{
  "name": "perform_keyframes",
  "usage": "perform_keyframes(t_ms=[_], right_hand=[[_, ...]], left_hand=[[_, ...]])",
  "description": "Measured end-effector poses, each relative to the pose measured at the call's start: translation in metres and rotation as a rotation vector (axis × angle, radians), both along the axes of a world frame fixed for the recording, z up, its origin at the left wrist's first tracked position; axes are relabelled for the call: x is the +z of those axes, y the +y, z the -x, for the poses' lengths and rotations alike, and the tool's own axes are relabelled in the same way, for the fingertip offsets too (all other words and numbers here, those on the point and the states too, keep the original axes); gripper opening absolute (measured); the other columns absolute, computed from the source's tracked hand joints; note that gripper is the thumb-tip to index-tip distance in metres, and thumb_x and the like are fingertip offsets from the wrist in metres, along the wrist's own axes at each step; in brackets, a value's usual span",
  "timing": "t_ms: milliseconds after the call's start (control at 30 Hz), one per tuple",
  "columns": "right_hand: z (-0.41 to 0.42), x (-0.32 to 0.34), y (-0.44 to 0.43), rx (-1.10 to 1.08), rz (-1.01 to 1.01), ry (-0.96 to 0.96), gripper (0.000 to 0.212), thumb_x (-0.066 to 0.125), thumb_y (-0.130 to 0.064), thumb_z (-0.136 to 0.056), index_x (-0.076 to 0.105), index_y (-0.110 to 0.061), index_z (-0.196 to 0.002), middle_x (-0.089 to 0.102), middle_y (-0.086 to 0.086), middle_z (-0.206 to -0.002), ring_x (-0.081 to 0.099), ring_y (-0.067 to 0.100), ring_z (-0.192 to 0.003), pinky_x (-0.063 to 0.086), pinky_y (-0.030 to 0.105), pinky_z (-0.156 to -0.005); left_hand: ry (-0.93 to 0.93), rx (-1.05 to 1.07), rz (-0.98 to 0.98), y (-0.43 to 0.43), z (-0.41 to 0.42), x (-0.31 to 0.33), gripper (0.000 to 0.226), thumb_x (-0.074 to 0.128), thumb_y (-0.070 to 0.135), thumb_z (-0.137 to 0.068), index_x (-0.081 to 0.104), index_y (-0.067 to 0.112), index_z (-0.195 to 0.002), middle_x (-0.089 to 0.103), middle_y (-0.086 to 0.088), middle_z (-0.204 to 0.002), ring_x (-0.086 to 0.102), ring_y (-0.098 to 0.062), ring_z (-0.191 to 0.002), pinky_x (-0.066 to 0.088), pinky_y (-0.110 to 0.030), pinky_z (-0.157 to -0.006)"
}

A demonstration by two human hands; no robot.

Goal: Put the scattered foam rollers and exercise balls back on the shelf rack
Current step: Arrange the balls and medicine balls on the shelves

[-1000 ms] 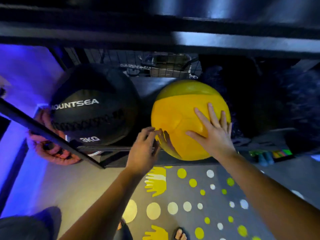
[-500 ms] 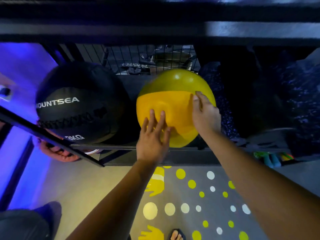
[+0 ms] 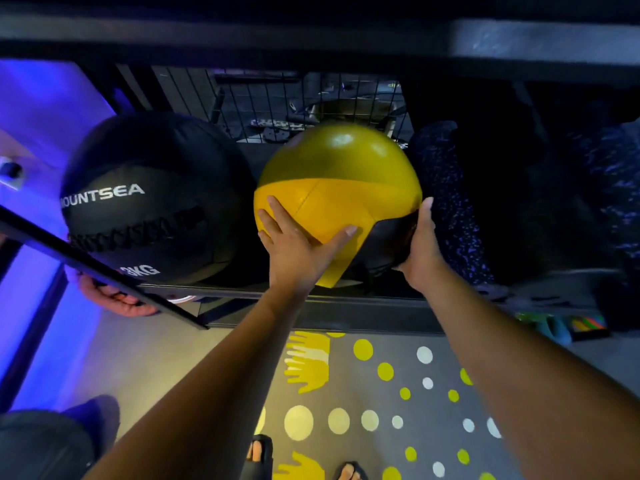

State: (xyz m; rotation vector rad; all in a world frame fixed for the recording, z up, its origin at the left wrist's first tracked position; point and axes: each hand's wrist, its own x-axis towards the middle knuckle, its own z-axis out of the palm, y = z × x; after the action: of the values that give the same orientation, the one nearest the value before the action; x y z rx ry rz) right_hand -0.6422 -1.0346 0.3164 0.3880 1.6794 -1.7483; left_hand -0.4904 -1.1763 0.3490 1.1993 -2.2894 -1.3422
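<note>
Two hands: mine, both pressed on the yellow ball [image 3: 337, 188]
Left hand [image 3: 298, 249]: fingers spread across its front
Right hand [image 3: 420, 249]: cupping its right side
Ball: on shelf rack [image 3: 346, 306], beside black ball [image 3: 152, 199]

arms: bare, no sleeves | wrists: nothing worn | feet: dark open-toed sandals [image 3: 260, 452]

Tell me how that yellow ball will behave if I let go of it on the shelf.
The yellow ball is round with a glossy top, so it may roll or slip. Both hands, left and right, steady it, hinting it's heavy. The black ball beside it could block leftward rolling.
</note>
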Motion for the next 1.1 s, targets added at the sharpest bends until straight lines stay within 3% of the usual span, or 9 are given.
perform_keyframes(t_ms=[167, 267, 433, 567, 667, 767, 867, 967, 1100], right_hand=[[-0.028, 0.004, 0.000, -0.173, 0.130, -0.048, 0.064, 0.025, -0.072, -0.098, 0.043, -0.039, -0.150, 0.047, -0.004, -0.154, 0.046, 0.025, -0.137, 0.035, 0.056, -0.111], [-0.041, 0.000, 0.012, -0.223, 0.248, -0.085, 0.071, 0.021, -0.073, -0.098, 0.040, -0.033, -0.154, 0.039, 0.002, -0.160, 0.034, 0.031, -0.147, 0.025, 0.061, -0.118], [-0.042, 0.002, 0.020, -0.261, 0.132, -0.040, 0.076, 0.030, -0.069, -0.100, 0.047, -0.013, -0.148, 0.053, 0.012, -0.147, 0.048, 0.039, -0.135, 0.045, 0.055, -0.108], [0.005, 0.009, 0.002, -0.025, -0.309, 0.287, 0.063, 0.047, -0.070, -0.093, 0.055, -0.024, -0.136, 0.059, 0.006, -0.138, 0.056, 0.029, -0.125, 0.047, 0.050, -0.105], [0.029, 0.015, -0.007, 0.120, -0.219, 0.187, 0.079, 0.042, -0.079, -0.090, 0.040, -0.032, -0.153, 0.046, -0.001, -0.153, 0.046, 0.023, -0.137, 0.038, 0.047, -0.112], [0.024, 0.017, -0.011, 0.244, -0.051, 0.072, 0.079, 0.030, -0.084, -0.088, 0.042, -0.038, -0.151, 0.056, -0.004, -0.134, 0.054, 0.019, -0.119, 0.043, 0.045, -0.094], [0.018, 0.008, -0.014, 0.210, 0.006, 0.048, 0.095, 0.042, -0.098, -0.068, 0.050, -0.043, -0.145, 0.061, -0.004, -0.135, 0.058, 0.024, -0.121, 0.048, 0.048, -0.085], [0.020, 0.006, -0.020, 0.046, -0.007, 0.135, 0.109, 0.063, -0.097, -0.047, 0.055, -0.035, -0.136, 0.066, -0.001, -0.129, 0.063, 0.024, -0.116, 0.053, 0.051, -0.092], [0.018, 0.040, -0.034, -0.025, -0.365, 0.585, 0.065, 0.062, -0.085, -0.067, 0.058, -0.038, -0.111, 0.055, -0.007, -0.130, 0.048, 0.025, -0.122, 0.041, 0.053, -0.102]], left_hand=[[0.129, 0.044, 0.022, -0.017, -0.009, -0.011, 0.142, 0.076, 0.081, -0.061, -0.006, 0.025, -0.164, 0.009, -0.003, -0.171, 0.019, -0.030, -0.155, 0.032, -0.053, -0.120], [0.220, 0.050, -0.071, -0.031, -0.019, -0.019, 0.137, 0.083, 0.078, -0.060, 0.003, 0.036, -0.162, 0.021, 0.005, -0.167, 0.028, -0.023, -0.153, 0.035, -0.055, -0.119], [0.257, 0.036, -0.158, -0.042, -0.026, -0.020, 0.129, 0.086, 0.071, -0.064, 0.005, 0.041, -0.160, 0.028, 0.003, -0.163, 0.037, -0.022, -0.147, 0.041, -0.053, -0.116], [0.263, -0.010, -0.127, -0.039, -0.042, -0.031, 0.128, 0.084, 0.073, -0.063, 0.003, 0.044, -0.158, 0.018, 0.004, -0.166, 0.029, -0.024, -0.151, 0.039, -0.055, -0.118], [0.269, 0.034, -0.112, -0.025, -0.051, -0.039, 0.127, 0.079, 0.077, -0.065, 0.000, 0.044, -0.159, 0.008, 0.006, -0.168, 0.019, -0.027, -0.155, 0.031, -0.055, -0.122], [0.274, 0.060, -0.148, -0.007, -0.051, -0.040, 0.121, 0.070, 0.080, -0.070, -0.004, 0.046, -0.160, 0.011, 0.013, -0.164, 0.019, -0.026, -0.155, 0.032, -0.052, -0.121], [0.338, 0.066, -0.239, -0.007, -0.049, -0.043, 0.117, 0.072, 0.080, -0.070, -0.001, 0.053, -0.158, 0.014, 0.012, -0.167, 0.029, -0.023, -0.152, 0.040, -0.053, -0.118], [0.433, 0.126, -0.381, -0.008, -0.051, -0.045, 0.111, 0.076, 0.071, -0.072, 0.005, 0.054, -0.156, 0.024, 0.009, -0.163, 0.039, -0.023, -0.145, 0.044, -0.053, -0.115], [0.409, 0.251, -0.701, 0.003, -0.039, -0.052, 0.093, 0.057, 0.076, -0.085, 0.004, 0.048, -0.156, 0.037, 0.008, -0.154, 0.049, -0.029, -0.136, 0.059, -0.055, -0.089]])
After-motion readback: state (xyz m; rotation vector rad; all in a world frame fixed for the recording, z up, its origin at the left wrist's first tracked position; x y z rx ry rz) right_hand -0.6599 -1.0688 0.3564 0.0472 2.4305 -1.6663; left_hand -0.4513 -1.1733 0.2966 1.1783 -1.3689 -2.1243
